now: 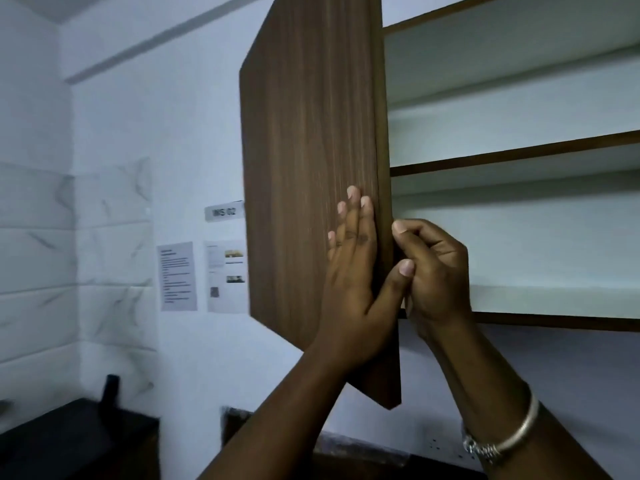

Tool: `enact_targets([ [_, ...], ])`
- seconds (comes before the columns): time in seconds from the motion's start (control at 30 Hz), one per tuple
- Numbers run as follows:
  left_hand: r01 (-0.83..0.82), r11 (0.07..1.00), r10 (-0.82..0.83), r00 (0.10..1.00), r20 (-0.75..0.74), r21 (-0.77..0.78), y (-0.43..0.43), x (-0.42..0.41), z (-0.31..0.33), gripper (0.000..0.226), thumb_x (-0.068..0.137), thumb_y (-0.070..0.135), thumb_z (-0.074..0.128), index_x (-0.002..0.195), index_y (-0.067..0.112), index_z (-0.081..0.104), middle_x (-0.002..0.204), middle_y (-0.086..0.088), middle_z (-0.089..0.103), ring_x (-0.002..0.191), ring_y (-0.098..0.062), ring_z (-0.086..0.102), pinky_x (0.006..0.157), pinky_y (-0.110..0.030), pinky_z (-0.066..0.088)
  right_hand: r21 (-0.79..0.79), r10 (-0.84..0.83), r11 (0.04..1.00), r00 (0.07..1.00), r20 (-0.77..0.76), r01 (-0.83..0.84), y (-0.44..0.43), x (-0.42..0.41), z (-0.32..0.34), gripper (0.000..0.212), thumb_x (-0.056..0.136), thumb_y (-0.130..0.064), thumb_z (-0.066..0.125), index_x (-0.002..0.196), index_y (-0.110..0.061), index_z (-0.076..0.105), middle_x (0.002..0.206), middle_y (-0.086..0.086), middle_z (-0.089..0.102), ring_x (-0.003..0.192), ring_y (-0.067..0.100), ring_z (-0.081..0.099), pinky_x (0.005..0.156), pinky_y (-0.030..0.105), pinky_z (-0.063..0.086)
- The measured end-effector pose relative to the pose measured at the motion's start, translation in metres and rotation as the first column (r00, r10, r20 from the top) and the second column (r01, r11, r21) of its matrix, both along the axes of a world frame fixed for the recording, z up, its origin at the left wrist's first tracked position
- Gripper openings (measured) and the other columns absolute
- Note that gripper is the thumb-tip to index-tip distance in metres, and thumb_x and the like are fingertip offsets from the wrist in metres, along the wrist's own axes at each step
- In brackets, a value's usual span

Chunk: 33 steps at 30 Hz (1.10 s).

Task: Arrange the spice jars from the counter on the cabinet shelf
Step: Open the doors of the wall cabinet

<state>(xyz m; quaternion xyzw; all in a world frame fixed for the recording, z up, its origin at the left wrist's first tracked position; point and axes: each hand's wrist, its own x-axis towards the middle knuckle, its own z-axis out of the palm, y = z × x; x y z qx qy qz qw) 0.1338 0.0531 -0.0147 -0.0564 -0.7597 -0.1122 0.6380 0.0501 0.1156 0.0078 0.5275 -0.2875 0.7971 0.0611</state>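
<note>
while left hand [353, 271] lies flat on door [304, 168] — right hand [433, 271] grips edge

a kitchen: wood-fronted wall cabinet [311, 168], marble-look tiles [69, 254], dark counter [69, 438]

1. A wall cabinet [512, 320] is seen with its inside exposed, lined in pale white and edged in dark wood.
2. 2 shelf levels are shown: an upper shelf [512, 157] and a lower shelf [554, 301].
3. Nothing is seen lying on either shelf.
4. A dark counter [69, 441] is seen at the lower left, below the tiled wall.
5. A dark upright object [110, 389], too blurred to be identified, is seen standing on the counter.
</note>
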Motion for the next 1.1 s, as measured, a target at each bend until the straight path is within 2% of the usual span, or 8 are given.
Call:
enact_targets([
  [0.1, 0.063, 0.996, -0.065, 0.997, 0.032, 0.055, -0.001, 0.056, 0.003, 0.075, 0.103, 0.01, 0.054, 0.163, 0.008, 0.009, 0.175, -0.003, 0.003, 0.162, -0.02, 0.001, 0.129, -0.056, 0.011, -0.088, 0.029, 0.996, 0.997, -0.065, -0.034, -0.011, 0.045, -0.005, 0.019, 0.094, -0.02, 0.065, 0.086, -0.029, 0.079, 0.078, -0.006, 0.072, 0.077, 0.012, 0.067, 0.069, 0.025, 0.055],
  [0.2, 0.141, 0.979, -0.146, 0.989, 0.026, 0.15, -0.008, 0.106, 0.004, 0.074, 0.1, 0.002, 0.051, 0.164, 0.012, 0.013, 0.174, 0.001, 0.013, 0.16, -0.016, 0.015, 0.129, -0.05, 0.021, -0.123, 0.091, 0.986, 0.986, -0.137, -0.108, -0.029, 0.084, -0.012, 0.018, 0.093, -0.024, 0.066, 0.106, -0.02, 0.078, 0.089, 0.009, 0.075, 0.084, 0.017, 0.071, 0.074, 0.032, 0.059],
  [0.33, 0.238, 0.914, -0.206, 0.97, -0.128, 0.329, -0.018, 0.173, 0.004, 0.072, 0.092, 0.0, 0.05, 0.157, 0.026, 0.035, 0.164, 0.005, 0.042, 0.149, -0.011, 0.042, 0.119, -0.029, 0.039, -0.181, 0.005, 0.982, 0.958, -0.285, -0.058, -0.063, 0.14, -0.015, 0.03, 0.093, -0.009, 0.066, 0.123, -0.006, 0.068, 0.086, 0.012, 0.062, 0.082, 0.004, 0.061, 0.076, 0.018, 0.051],
  [0.43, 0.2, 0.897, -0.124, 0.97, -0.211, 0.394, -0.035, 0.223, 0.008, 0.068, 0.09, -0.001, 0.047, 0.154, 0.021, 0.047, 0.152, -0.001, 0.058, 0.139, -0.018, 0.055, 0.11, -0.029, 0.048, -0.231, -0.069, 0.973, 0.92, -0.386, -0.025, -0.093, 0.186, -0.01, 0.031, 0.092, 0.001, 0.067, 0.123, 0.003, 0.069, 0.088, 0.012, 0.057, 0.082, 0.019, 0.06, 0.076, 0.02, 0.048],
  [0.63, 0.037, 0.846, 0.085, 0.976, -0.203, 0.532, -0.088, 0.304, 0.017, 0.04, 0.094, 0.001, 0.051, 0.121, 0.02, 0.074, 0.12, -0.01, 0.076, 0.115, -0.028, 0.072, 0.091, -0.036, 0.059, -0.03, 0.071, 0.994, 0.848, -0.526, -0.101, -0.157, 0.259, -0.002, 0.038, 0.092, 0.004, 0.069, 0.129, -0.004, 0.068, 0.094, 0.003, 0.056, 0.084, 0.013, 0.059, 0.08, 0.01, 0.044],
  [0.7, 0.021, 0.804, 0.121, 0.973, -0.197, 0.595, -0.112, 0.324, 0.017, 0.025, 0.1, 0.007, 0.06, 0.122, 0.012, 0.072, 0.117, -0.013, 0.077, 0.111, -0.029, 0.074, 0.087, -0.034, 0.06, 0.039, 0.109, 0.994, 0.839, -0.533, -0.105, -0.174, 0.277, 0.004, 0.04, 0.091, 0.005, 0.068, 0.129, -0.007, 0.069, 0.095, 0.001, 0.057, 0.087, 0.013, 0.061, 0.083, 0.01, 0.044],
  [0.83, 0.081, 0.731, 0.084, 0.975, -0.207, 0.678, -0.148, 0.347, 0.02, 0.026, 0.1, 0.006, 0.064, 0.125, 0.004, 0.069, 0.116, -0.016, 0.077, 0.104, -0.028, 0.076, 0.081, -0.032, 0.06, 0.174, 0.192, 0.977, 0.854, -0.484, -0.121, -0.202, 0.298, 0.011, 0.045, 0.087, 0.006, 0.072, 0.128, -0.012, 0.07, 0.098, 0.0, 0.065, 0.094, 0.014, 0.066, 0.089, 0.012, 0.048],
  [1.1, 0.115, 0.721, 0.044, 0.977, -0.211, 0.683, -0.172, 0.357, 0.017, 0.027, 0.1, 0.007, 0.063, 0.126, 0.003, 0.068, 0.119, -0.019, 0.075, 0.105, -0.029, 0.075, 0.083, -0.034, 0.06, 0.166, 0.197, 0.977, 0.876, -0.439, -0.136, -0.217, 0.307, 0.009, 0.046, 0.085, 0.005, 0.074, 0.126, -0.014, 0.071, 0.098, -0.004, 0.067, 0.094, 0.01, 0.068, 0.09, 0.014, 0.053],
])
